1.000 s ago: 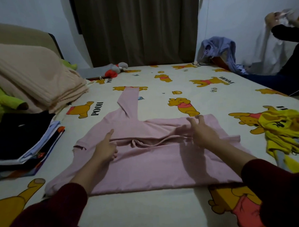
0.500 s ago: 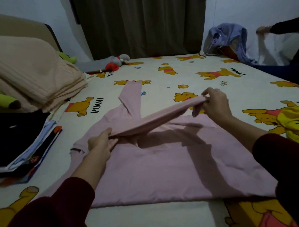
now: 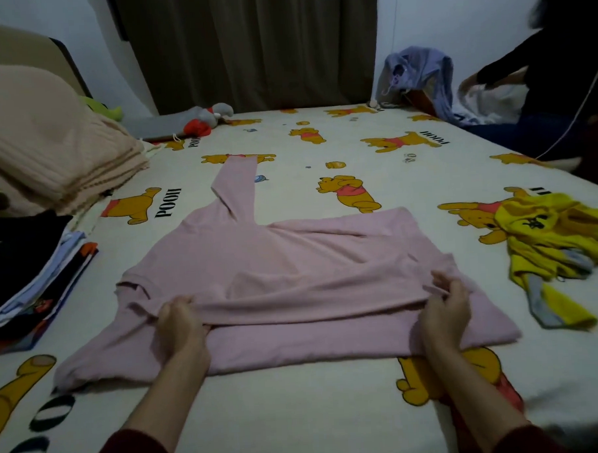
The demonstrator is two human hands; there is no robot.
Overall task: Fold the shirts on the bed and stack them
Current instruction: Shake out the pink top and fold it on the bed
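Cream cotton printed with yellow cartoon bears and the word "POOH" covers the wide bed (image 3: 333,413), which fills most of the view. At its middle lies a pale pink long-sleeved shirt (image 3: 275,261), spread flat, with one sleeve pointing away toward the far edge and the upper layer folded down toward the near hem. The left hand (image 3: 180,322) pinches the folded edge of the pink shirt near its left side, fingers curled over the cloth. The right hand (image 3: 443,305) grips the same folded edge at the right side, its fingers bunched in the fabric. Both forearms end in dark red sleeves.

At the left edge of the bed sits a stack of folded dark and white clothes (image 3: 29,272). Behind it a thick folded beige ribbed blanket (image 3: 47,141) lies heaped, with a bright green plush toy (image 3: 104,109) peeking out beyond it. A crumpled yellow garment with grey trim (image 3: 552,253) lies on the bed's right side, well apart from the pink shirt. A grey and red soft toy (image 3: 204,119) lies near the far edge, below a dark brown curtain (image 3: 248,47) hanging between pale walls. At the far right corner a lilac garment (image 3: 421,70) is draped, and a second person in dark clothing (image 3: 557,61) bends over white cloth.
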